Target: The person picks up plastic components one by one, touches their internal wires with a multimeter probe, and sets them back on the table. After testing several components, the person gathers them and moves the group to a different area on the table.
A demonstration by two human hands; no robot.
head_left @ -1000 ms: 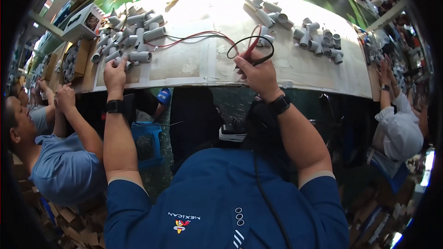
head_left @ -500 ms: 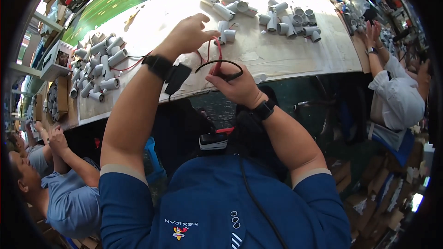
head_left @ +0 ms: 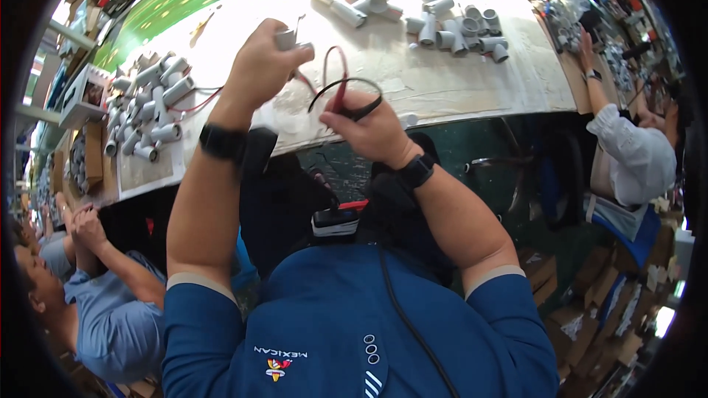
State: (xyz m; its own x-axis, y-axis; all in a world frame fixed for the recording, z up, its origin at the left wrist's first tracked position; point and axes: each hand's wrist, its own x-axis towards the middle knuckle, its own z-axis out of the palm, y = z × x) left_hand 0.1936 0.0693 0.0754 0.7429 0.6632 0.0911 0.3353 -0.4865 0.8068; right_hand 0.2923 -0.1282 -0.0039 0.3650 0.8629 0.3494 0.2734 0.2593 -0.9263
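Note:
My left hand [head_left: 259,66] is over the white tabletop, its fingers and thumb closed on a grey tubular fitting [head_left: 285,39]. A thin strip or wire sticks up from that fitting; much of the piece is hidden by the hand. To the right and nearer, my right hand [head_left: 372,133] pinches a red probe-like handle [head_left: 340,94] with a red cable looping up from it. A stiff black cable [head_left: 366,81] curves in an arc across the same hand. Both hands are above the table's near edge.
Loose grey tubular fittings lie in a heap [head_left: 151,107] at the left and in groups at the far middle [head_left: 358,4] and far right [head_left: 461,29]. A red wire [head_left: 203,102] runs from the left heap. Co-workers sit on both sides, one in a white sleeve [head_left: 634,151].
My left hand has closed on a grey fitting from the far middle group and moved left with it. My right hand keeps the red handle and has shifted slightly left.

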